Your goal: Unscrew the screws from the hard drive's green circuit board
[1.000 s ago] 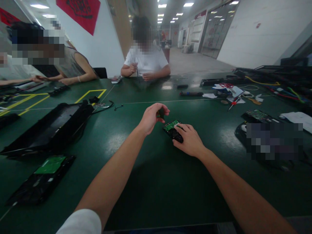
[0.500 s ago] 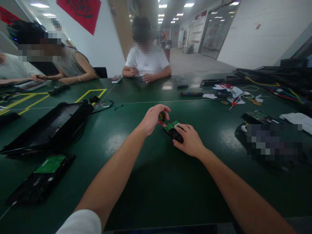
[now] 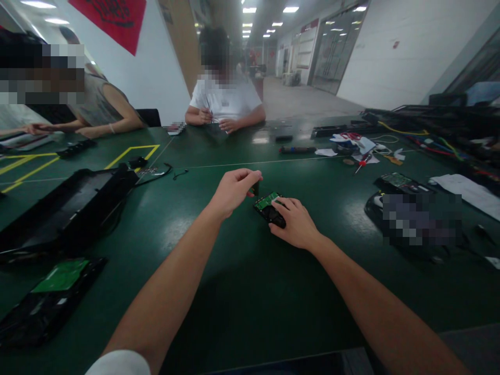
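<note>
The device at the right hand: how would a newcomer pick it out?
On the green table, find the right hand near the picture's middle. It rests on a small black device with a green board at its far end. Unlike the similar black unit at lower left, this one has that hand on it.

Right hand (image 3: 295,221) gripping a black circuit-board unit (image 3: 270,212), centre of the frame.
Just up and left, the left hand (image 3: 232,192) pinches a small dark piece (image 3: 255,188). A similar, larger unit (image 3: 47,310) fills the lower left, below an open black casing (image 3: 74,205); at upper centre, a person in white (image 3: 226,99) sits across the green table (image 3: 242,302).
</note>
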Motion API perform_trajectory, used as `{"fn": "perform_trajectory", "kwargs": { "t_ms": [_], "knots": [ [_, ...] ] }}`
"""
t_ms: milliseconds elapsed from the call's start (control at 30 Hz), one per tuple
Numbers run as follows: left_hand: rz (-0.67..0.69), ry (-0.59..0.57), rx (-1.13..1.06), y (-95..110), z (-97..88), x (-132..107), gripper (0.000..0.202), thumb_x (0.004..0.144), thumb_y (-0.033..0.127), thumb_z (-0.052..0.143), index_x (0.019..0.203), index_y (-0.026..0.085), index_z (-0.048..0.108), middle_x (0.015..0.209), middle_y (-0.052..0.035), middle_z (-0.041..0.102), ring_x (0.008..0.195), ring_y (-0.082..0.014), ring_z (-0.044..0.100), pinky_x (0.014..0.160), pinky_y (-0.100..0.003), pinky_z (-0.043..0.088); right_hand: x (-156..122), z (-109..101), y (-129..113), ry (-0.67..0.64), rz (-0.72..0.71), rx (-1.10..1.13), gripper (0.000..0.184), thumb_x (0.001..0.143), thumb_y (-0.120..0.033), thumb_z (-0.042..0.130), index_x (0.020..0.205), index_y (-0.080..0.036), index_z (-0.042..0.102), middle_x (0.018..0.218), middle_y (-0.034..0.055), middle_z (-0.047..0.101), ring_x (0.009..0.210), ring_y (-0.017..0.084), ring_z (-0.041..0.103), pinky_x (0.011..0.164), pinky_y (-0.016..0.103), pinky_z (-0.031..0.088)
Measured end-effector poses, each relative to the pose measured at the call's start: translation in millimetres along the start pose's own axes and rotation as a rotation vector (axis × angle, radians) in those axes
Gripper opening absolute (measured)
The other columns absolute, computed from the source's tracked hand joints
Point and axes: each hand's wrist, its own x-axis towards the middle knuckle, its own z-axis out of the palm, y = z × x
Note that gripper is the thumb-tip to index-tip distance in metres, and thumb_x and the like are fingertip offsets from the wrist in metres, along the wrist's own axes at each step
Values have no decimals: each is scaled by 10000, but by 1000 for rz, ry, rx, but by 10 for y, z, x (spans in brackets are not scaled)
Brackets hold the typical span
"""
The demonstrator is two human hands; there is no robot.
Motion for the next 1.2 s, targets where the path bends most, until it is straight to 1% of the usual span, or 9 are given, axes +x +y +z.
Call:
{"fn": "perform_trajectory", "kwargs": {
  "t_ms": [200,333,467,567,667,800,900,1033,1200],
  "knots": [
    [-27,33,-36,35,-33,-18,243,888,400,693,870,166,756,893,-105,763,767,-192,677,514,-242,474,2,-28,-28,-14,10,-7,669,936,-547,650,1515,-225,551,1600,143,493,1442,419,413,1121,624,446],
    [-90,-32,-251,-14,7,-14,218,892,391,688,948,180,685,955,-116,782,878,-225,735,543,-241,502,-1,-26,-36,-10,13,-14,664,934,-548,651,1511,-233,553,1593,138,500,1435,423,418,1114,631,451],
    [-118,-92,-409,-87,21,9,238,884,408,718,943,187,654,1000,-120,778,943,-241,738,604,-272,547,-6,-15,-22,1,4,-11,659,940,-551,644,1511,-236,551,1586,134,506,1426,420,427,1105,620,463],
    [-103,-69,-380,-123,5,30,234,879,410,713,903,178,701,1016,-113,754,929,-215,704,589,-250,518,-8,-8,-11,3,0,-8,661,944,-557,640,1515,-238,550,1588,133,502,1433,419,423,1110,616,460],
    [-91,-36,-311,-134,-24,47,221,863,389,706,856,173,751,950,-90,716,829,-177,650,578,-241,493,-8,-11,-9,0,4,0,664,943,-561,645,1523,-254,544,1591,127,502,1439,422,416,1115,632,453],
    [-102,-80,-277,-123,-55,49,259,860,406,704,902,161,779,890,-94,703,777,-178,633,523,-239,448,-10,-24,-16,-7,5,5,665,945,-555,646,1526,-249,540,1588,129,508,1436,420,420,1121,632,449],
    [-113,-115,-310,-112,-47,37,278,863,421,710,944,158,749,869,-95,717,764,-186,648,516,-242,461,-10,-30,-20,-9,4,0,667,949,-557,638,1524,-232,540,1597,134,497,1438,413,423,1127,613,448],
    [-137,-106,-375,-101,-14,22,234,858,393,715,931,177,664,825,-80,732,749,-190,677,561,-262,512,-7,-29,-22,-6,1,-6,659,942,-542,653,1517,-238,547,1586,133,509,1428,406,436,1116,606,456],
    [-151,-67,-390,-93,-13,24,236,847,386,724,907,186,613,938,-114,772,868,-220,727,606,-269,529,-4,-23,-11,3,-9,0,664,932,-544,669,1518,-254,551,1573,130,525,1437,415,430,1123,624,448]
  ]
}}
